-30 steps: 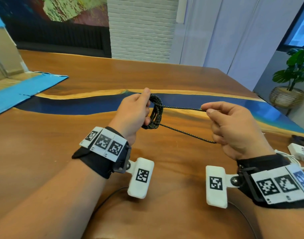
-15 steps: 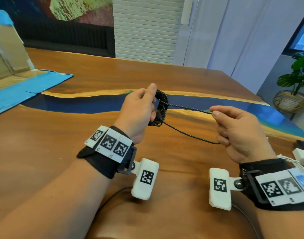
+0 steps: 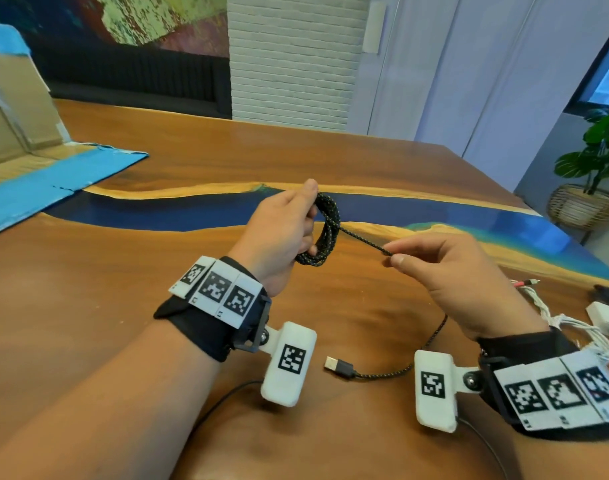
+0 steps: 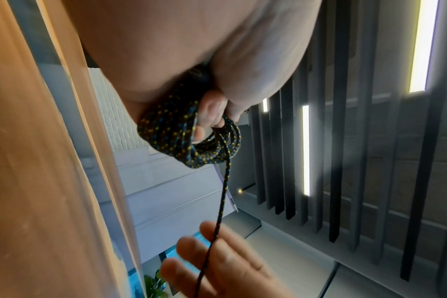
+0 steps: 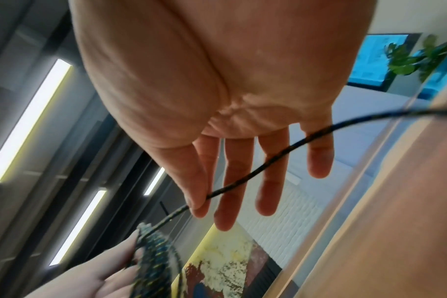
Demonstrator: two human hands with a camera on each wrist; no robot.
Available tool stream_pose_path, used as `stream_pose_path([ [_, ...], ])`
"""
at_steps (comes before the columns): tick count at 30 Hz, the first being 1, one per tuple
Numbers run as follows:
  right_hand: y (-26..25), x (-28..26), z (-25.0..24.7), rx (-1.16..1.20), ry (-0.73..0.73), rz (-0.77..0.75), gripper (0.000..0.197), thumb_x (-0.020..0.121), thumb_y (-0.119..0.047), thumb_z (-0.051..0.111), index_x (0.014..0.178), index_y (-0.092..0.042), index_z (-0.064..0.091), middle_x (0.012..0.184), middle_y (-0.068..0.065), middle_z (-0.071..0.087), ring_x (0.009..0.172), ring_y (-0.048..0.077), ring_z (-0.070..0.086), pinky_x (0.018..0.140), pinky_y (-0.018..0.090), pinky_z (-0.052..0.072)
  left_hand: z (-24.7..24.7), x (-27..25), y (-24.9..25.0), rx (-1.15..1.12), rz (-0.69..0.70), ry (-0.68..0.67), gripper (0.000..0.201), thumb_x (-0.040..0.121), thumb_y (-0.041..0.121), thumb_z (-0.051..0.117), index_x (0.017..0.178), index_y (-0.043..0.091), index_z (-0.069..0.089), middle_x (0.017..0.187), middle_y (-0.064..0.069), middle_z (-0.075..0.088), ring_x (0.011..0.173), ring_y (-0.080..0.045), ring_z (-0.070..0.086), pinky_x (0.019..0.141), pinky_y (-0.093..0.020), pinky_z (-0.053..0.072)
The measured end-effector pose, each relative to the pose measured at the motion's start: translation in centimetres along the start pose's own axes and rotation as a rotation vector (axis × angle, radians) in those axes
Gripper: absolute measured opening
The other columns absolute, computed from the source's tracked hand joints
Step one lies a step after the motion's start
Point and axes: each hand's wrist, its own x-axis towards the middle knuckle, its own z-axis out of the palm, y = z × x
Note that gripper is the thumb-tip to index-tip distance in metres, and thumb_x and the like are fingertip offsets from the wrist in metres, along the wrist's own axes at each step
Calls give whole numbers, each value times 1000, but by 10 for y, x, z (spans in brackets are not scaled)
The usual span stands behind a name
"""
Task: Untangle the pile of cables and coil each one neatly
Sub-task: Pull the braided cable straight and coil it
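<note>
A black braided cable with yellow and blue flecks is wound into a coil (image 3: pixel 325 233) that my left hand (image 3: pixel 289 230) grips above the wooden table (image 3: pixel 88 306). The same coil (image 4: pixel 191 141) shows in the left wrist view, wrapped round the fingers. A straight run of cable leads to my right hand (image 3: pixel 434 268), which pinches it between thumb and forefinger (image 5: pixel 199 201); the other fingers stay straight. Behind that hand the loose tail drops to the table and ends in a USB plug (image 3: pixel 339 366).
A tangle of white cables (image 3: pixel 573 327) and a white adapter (image 3: pixel 607 315) lie at the right edge. An opened blue and brown cardboard box (image 3: pixel 36 174) sits far left. A potted plant (image 3: pixel 600 174) stands past the table's right end.
My right hand moved closer to the coil and slid along the cable, so the run between the hands is shorter. The tail with its USB plug now lies in sight on the table.
</note>
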Motion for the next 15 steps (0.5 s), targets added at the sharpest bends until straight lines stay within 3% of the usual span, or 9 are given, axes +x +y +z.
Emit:
stream_pose_path([
  [6, -17, -8, 20, 24, -67, -103, 16, 86, -13, 78, 94, -27, 82, 86, -15, 78, 85, 0, 72, 77, 13, 55, 13, -9, -5, -42, -52, -36, 38, 107, 43, 45, 81, 15, 47, 53, 5, 28, 46, -14, 26, 54, -30, 36],
  [9, -15, -6, 24, -27, -27, -135, 19, 86, -14, 79, 86, -32, 80, 80, -10, 76, 75, 6, 67, 70, 22, 54, 15, -13, -1, -244, -176, -112, 41, 106, 44, 46, 78, 14, 50, 53, 5, 25, 43, -13, 22, 49, -26, 31],
  [12, -14, -4, 23, -42, -20, -164, 18, 91, -12, 73, 83, -27, 76, 78, 5, 71, 68, 15, 60, 66, 28, 50, 16, -16, 3, -397, -252, -203, 43, 106, 44, 47, 75, 13, 51, 55, 5, 23, 41, -10, 21, 44, -23, 28],
  [15, -14, -4, 23, -56, -47, -175, 15, 97, -12, 65, 87, -21, 72, 67, -1, 65, 60, 15, 57, 59, 31, 51, 15, -16, 5, -415, -243, -205, 44, 106, 44, 45, 75, 13, 51, 54, 5, 23, 41, -9, 20, 43, -21, 26],
])
